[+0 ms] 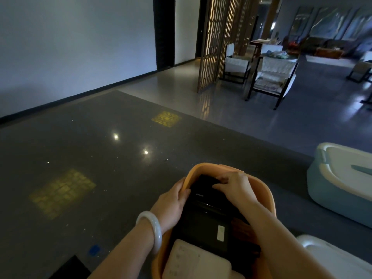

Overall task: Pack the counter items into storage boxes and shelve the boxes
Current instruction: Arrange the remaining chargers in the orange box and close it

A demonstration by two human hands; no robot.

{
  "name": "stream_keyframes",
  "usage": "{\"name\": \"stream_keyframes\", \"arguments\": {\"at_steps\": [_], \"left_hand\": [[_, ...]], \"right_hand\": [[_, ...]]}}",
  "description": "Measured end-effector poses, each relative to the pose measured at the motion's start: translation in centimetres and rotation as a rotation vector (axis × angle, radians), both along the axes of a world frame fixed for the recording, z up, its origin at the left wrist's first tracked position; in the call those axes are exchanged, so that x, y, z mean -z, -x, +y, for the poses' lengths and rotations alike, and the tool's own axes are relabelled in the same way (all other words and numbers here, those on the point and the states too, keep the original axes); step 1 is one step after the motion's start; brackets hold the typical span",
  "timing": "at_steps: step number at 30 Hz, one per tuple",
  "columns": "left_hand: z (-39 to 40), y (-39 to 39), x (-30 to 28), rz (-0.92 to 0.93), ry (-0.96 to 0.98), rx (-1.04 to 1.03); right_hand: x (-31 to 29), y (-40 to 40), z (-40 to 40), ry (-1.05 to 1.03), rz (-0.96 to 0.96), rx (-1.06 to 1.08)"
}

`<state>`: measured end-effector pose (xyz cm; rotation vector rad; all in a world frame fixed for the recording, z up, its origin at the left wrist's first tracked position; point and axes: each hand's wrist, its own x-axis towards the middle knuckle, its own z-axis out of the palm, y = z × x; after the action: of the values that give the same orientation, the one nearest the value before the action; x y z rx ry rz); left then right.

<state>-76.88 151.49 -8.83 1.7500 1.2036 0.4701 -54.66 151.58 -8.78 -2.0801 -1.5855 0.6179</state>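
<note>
An orange storage box (pixel 263 190) stands on the dark stone counter (pixel 100 168) near its front edge. Inside lie a black device (pixel 203 216) with a small white label and, nearer to me, a white flat item (pixel 193 262). My left hand (pixel 171 204), with a pale bangle on the wrist, grips the box's left rim. My right hand (pixel 233 186) reaches into the box, its fingers curled on the far top of the black device.
A pale blue-green lidded box (pixel 342 178) sits on the counter to the right, and part of another white box (pixel 330 256) shows at the lower right. Beyond the counter stand chairs (pixel 271 77), a wooden lattice screen (pixel 217 37) and open floor.
</note>
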Motion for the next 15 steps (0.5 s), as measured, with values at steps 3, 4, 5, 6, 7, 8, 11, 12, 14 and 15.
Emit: {"name": "stream_keyframes", "arguments": {"at_steps": [3, 4, 5, 6, 7, 8, 11, 12, 14, 15], "left_hand": [[0.03, 0.09, -0.03, -0.014, 0.013, -0.003], [0.04, 0.11, -0.03, -0.019, 0.018, -0.004], [0.03, 0.12, -0.03, -0.025, 0.025, -0.005], [0.04, 0.12, -0.01, -0.03, 0.032, -0.009], [0.04, 0.12, 0.04, -0.03, 0.035, -0.012], [0.07, 0.11, 0.09, -0.024, 0.032, -0.013], [0.18, 0.11, 0.32, 0.0, 0.022, -0.012], [0.23, 0.1, 0.38, 0.004, 0.019, -0.012], [0.31, 0.08, 0.43, 0.01, 0.011, -0.012], [0.32, 0.08, 0.43, 0.013, 0.01, -0.013]], "right_hand": [[0.28, 0.19, 0.29, -0.001, -0.024, -0.032], [0.37, 0.16, 0.38, 0.001, -0.022, -0.03], [0.48, 0.1, 0.46, 0.0, -0.01, -0.017], [0.6, 0.04, 0.54, -0.001, 0.006, 0.005], [0.72, 0.01, 0.62, 0.001, 0.019, 0.026], [0.8, 0.0, 0.71, 0.005, 0.028, 0.044], [0.89, 0.07, 0.93, 0.006, 0.047, 0.07], [0.88, 0.09, 0.96, 0.007, 0.037, 0.07], [0.82, 0.07, 0.98, 0.015, 0.027, 0.074], [0.79, 0.05, 0.98, 0.019, 0.028, 0.078]]}}
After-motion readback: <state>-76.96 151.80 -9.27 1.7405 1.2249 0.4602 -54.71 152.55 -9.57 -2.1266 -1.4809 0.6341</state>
